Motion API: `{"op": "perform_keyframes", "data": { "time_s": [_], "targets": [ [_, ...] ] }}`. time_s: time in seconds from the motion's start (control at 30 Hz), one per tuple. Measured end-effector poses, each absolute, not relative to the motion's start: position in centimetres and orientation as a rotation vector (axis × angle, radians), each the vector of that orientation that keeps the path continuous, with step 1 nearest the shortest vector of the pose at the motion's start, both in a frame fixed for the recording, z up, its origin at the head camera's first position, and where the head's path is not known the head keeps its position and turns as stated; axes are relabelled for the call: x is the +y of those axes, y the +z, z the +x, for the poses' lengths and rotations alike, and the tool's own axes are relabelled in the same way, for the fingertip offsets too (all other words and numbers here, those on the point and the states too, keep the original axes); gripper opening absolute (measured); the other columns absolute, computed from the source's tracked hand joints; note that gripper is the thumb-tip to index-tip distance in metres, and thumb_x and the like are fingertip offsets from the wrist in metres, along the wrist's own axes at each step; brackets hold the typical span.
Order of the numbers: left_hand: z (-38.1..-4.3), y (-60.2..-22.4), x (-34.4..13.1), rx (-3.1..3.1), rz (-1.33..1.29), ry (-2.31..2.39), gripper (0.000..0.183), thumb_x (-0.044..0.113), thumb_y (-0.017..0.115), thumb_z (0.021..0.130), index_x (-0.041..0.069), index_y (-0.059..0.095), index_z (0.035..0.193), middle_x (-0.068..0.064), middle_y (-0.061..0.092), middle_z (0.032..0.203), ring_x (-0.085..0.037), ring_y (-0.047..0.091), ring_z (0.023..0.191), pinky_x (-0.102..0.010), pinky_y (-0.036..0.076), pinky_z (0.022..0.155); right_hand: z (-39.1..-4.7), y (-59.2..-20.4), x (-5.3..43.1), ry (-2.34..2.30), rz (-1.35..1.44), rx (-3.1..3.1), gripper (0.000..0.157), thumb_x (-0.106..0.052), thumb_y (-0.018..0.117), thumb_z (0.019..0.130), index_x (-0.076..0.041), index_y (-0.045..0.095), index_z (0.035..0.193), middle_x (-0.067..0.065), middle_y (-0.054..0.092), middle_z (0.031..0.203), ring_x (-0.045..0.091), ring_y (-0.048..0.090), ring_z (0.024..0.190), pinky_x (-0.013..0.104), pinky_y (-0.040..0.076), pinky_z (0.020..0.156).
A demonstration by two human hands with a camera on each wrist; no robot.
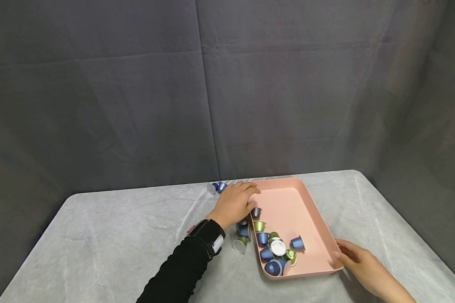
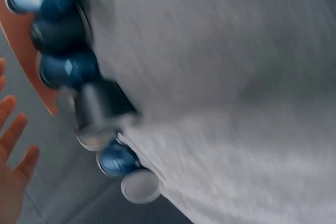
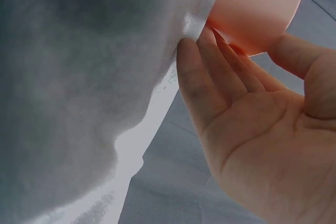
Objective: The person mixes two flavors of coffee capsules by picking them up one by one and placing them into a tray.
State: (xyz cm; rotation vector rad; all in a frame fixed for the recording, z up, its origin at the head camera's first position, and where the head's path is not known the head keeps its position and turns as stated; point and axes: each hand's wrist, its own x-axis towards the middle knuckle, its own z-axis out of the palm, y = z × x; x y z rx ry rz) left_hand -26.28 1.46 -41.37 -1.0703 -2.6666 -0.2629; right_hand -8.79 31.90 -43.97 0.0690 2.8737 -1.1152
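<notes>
A pink tray (image 1: 286, 210) lies on the cloth-covered table with several coffee capsules inside, blue (image 1: 297, 243), green and one showing a white lid (image 1: 278, 247). My left hand (image 1: 235, 203) is over the tray's left rim, fingers loosely spread. Just below its thumb is a dark capsule (image 1: 256, 212); in the left wrist view a grey capsule (image 2: 102, 106) looks blurred, apart from the fingers. My right hand (image 1: 358, 264) grips the tray's near right corner, thumb on the rim and fingers at the outer side (image 3: 231, 72).
Outside the tray's left wall, blue capsules (image 1: 244, 230) and a green one (image 1: 240, 244) lie on the table. Two blue capsules (image 1: 222, 187) sit near the far edge. A grey curtain (image 1: 136, 105) hangs behind the table (image 1: 117, 244).
</notes>
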Motion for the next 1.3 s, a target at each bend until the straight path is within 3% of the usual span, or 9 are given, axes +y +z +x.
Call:
{"op": "perform_keyframes", "data": {
  "time_s": [0.5,0.63,0.83,1.3],
  "targets": [
    [-29.4,-42.2,-3.6,-2.85,-0.752,-0.399,0.035,0.026,0.059,0.101,0.017,0.061,0.134,-0.003,0.056,0.138,-0.025,0.049,0.129,-0.042,0.039,0.106,-8.9,-44.0,31.3,-1.145,0.061,2.888,0.043,-0.015,0.06,0.1,0.011,0.053,0.133,0.025,0.064,0.123,0.023,0.063,0.107,0.021,0.051,0.082],
    [-29.9,-42.6,-4.4,-2.843,-0.676,-0.445,0.036,0.021,0.063,0.098,0.013,0.061,0.133,-0.007,0.057,0.136,-0.028,0.051,0.126,-0.045,0.042,0.104,-9.0,-43.9,31.1,-1.14,0.048,2.894,0.042,-0.015,0.06,0.099,0.012,0.054,0.132,0.025,0.064,0.122,0.026,0.063,0.107,0.021,0.051,0.081],
    [-30.7,-42.8,-5.1,-2.854,-0.568,-0.533,0.042,0.011,0.068,0.094,0.006,0.058,0.134,-0.013,0.057,0.134,-0.033,0.054,0.123,-0.045,0.044,0.102,-8.9,-43.8,30.9,-1.112,0.043,2.933,0.041,-0.016,0.062,0.099,0.009,0.056,0.131,0.022,0.066,0.121,0.018,0.063,0.105,0.021,0.05,0.081],
    [-31.0,-43.4,-6.0,-2.974,-0.523,-0.419,0.044,0.011,0.066,0.095,0.008,0.057,0.138,-0.011,0.057,0.136,-0.033,0.052,0.125,-0.049,0.044,0.101,-8.8,-44.1,31.1,-1.143,0.036,2.918,0.043,-0.017,0.061,0.099,0.01,0.055,0.131,0.024,0.065,0.121,0.019,0.064,0.103,0.022,0.051,0.081]
  ]
}}
